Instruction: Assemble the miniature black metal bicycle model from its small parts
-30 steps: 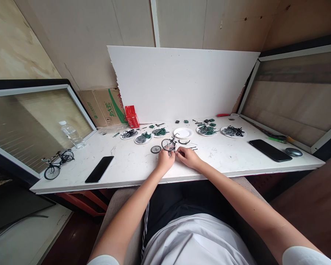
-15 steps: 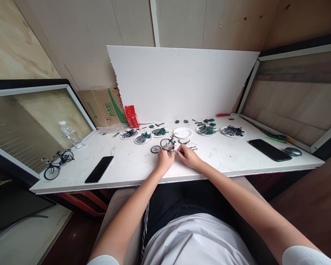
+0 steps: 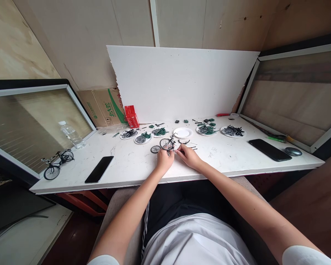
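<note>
A small part-built model bicycle (image 3: 167, 144), one wheel on a dark frame, stands upright on the white table (image 3: 132, 165) in front of me. My left hand (image 3: 164, 161) is closed around its lower frame. My right hand (image 3: 188, 155) pinches at the frame's right side, fingers together on a tiny part I cannot make out. A loose wheel (image 3: 155, 149) lies flat just left of the model. A curved black mudguard piece (image 3: 184, 141) and thin rods lie just behind my right hand.
Paper plates of green and black parts (image 3: 143, 138) (image 3: 233, 131) and an empty plate (image 3: 183, 133) line the back. A finished model bicycle (image 3: 56, 163) and a phone (image 3: 99, 169) are at left, with a water bottle (image 3: 71, 134). Another phone (image 3: 269, 149) and a mouse (image 3: 293, 151) are at right.
The model bicycle and both hands have shifted slightly away from me and a little left. My right hand's fingers have moved up along the frame.
</note>
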The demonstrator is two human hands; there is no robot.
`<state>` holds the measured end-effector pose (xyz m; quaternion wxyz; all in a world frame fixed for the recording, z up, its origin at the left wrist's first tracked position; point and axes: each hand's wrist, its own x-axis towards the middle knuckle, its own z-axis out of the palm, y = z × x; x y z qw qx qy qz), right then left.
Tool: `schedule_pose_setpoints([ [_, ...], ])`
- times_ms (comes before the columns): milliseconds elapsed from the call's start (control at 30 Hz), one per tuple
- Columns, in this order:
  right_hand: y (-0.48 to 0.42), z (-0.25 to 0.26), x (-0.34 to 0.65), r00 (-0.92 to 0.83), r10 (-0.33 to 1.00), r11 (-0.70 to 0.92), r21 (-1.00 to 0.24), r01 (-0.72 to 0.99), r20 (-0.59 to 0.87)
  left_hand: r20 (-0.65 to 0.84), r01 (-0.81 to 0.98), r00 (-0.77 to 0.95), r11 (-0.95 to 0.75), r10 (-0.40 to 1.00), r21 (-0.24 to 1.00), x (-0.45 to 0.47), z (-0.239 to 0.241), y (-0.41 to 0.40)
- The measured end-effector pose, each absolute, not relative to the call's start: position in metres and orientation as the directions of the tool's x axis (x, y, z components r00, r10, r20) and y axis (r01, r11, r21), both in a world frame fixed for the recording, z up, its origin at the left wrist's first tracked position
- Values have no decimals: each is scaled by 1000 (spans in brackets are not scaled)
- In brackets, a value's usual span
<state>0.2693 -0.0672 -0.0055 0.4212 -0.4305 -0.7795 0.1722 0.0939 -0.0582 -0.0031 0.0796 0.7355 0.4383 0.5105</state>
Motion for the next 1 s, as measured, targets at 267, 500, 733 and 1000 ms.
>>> schedule_pose_setpoints([
  [267, -67, -3, 268, -256, 826, 541, -579, 610, 502, 668, 553, 111, -605, 736, 573, 94, -3, -60],
  [500, -68, -1, 267, -228, 832, 531, -608, 590, 506, 665, 567, 110, -596, 739, 569, 93, -3, -59],
  [733, -68, -2, 267, -204, 827, 531, -609, 589, 525, 655, 595, 107, -576, 748, 560, 94, -3, -60],
  [1000, -69, -2, 267, -213, 831, 534, -627, 568, 515, 627, 574, 122, -570, 770, 588, 92, -4, -57],
])
